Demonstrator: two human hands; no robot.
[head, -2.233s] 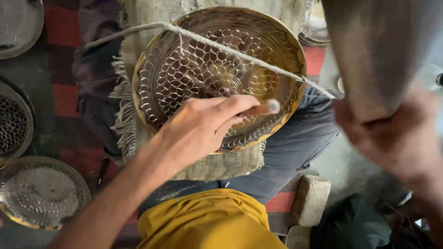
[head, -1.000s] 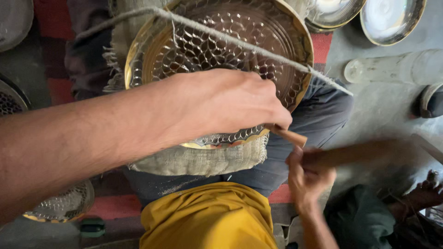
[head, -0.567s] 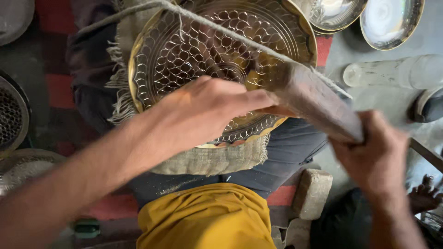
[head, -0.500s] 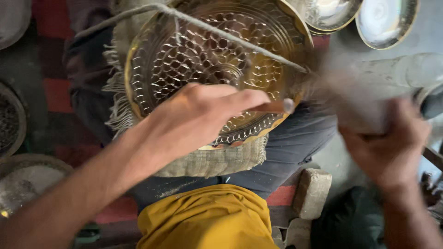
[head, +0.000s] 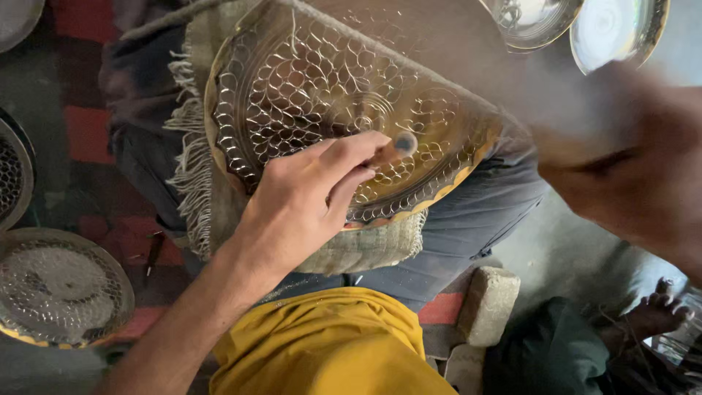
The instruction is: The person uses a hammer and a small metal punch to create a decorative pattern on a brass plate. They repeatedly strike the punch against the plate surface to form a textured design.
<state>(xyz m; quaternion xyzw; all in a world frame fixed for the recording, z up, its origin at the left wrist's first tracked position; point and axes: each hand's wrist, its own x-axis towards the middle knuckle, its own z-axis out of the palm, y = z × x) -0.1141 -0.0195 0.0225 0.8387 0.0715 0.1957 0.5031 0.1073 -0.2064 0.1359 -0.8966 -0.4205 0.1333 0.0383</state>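
- The brass plate (head: 307, 110) with the scale pattern sits tilted on a burlap pad (head: 344, 252) over the person's lap.
- Left hand (head: 303, 205) has its grip pinched around a small punch (head: 395, 146), tip resting on the plate's lower right part, near the rim.
- The punch's long axis points up toward the camera.
- Right hand (head: 629, 175) is up and to the plate's right, too blurred to read its grip.
- So the left hand is way nearer the plate.

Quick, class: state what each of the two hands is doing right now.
Left hand: closed on a punch set on the brass plate.
Right hand: blurred; closed around a blurred tool, kind unclear.
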